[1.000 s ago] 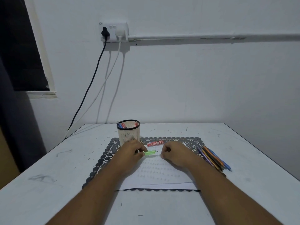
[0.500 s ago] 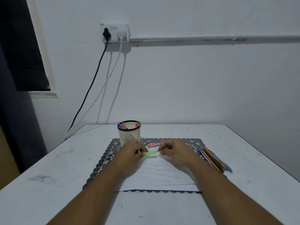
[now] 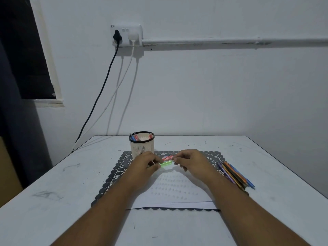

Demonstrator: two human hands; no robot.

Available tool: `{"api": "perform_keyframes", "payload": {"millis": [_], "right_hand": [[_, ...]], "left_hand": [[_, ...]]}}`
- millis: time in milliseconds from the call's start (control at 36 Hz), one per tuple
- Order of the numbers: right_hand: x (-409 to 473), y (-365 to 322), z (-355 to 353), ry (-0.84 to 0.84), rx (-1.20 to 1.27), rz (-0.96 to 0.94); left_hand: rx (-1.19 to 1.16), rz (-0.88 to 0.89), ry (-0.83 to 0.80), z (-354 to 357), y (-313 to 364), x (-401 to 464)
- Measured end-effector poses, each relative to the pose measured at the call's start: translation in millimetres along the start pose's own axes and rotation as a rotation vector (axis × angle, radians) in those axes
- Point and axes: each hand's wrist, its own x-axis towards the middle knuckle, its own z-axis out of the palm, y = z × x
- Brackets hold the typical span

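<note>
– Hands first. Where, and doing what?
– Left hand [image 3: 145, 161] and right hand [image 3: 190, 161] meet over the far part of the mat [image 3: 113, 174], fingertips facing each other. Between them is a short green tube [image 3: 166, 163].
– Axis of the tube?
– Long axis runs left to right, nearly level, with the right end angled slightly away from the person. Left end points into the left hand, right end at the right fingertips.
– Grip?
– Left: fingers curled in, thumb and forefinger pinching the tube's left end. Right: thumb and forefinger tips closed on the right end, other fingers loosely curled. Cannot tell whether the tube clears the paper sheet [image 3: 174, 192] or rests on it.
– Neighbours?
– Red packet [image 3: 167, 158] lies flat just behind the tube, partly hidden by the right fingertips. Pen cup [image 3: 141, 148] stands upright just beyond the left hand, near it. Bundle of coloured pens [image 3: 234, 174] lies on the mat's right edge, well apart from the right hand.
– Room to move?
– Bare surface [image 3: 53, 201] is wide on the left and in front of the mat, with a narrower strip on the right before the edge. Far edge meets the wall [image 3: 195, 95].
</note>
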Motion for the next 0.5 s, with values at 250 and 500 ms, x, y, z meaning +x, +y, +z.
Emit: {"api": "perform_keyframes", "payload": {"millis": [250, 500], "right_hand": [[1, 0, 8, 0.041, 0.156, 0.003], [6, -2, 18, 0.118, 0.562, 0.113]], "left_hand": [[-0.107, -0.048, 0.051, 4, 5, -2], [-0.296, -0.025, 0.043, 11, 9, -2]]}}
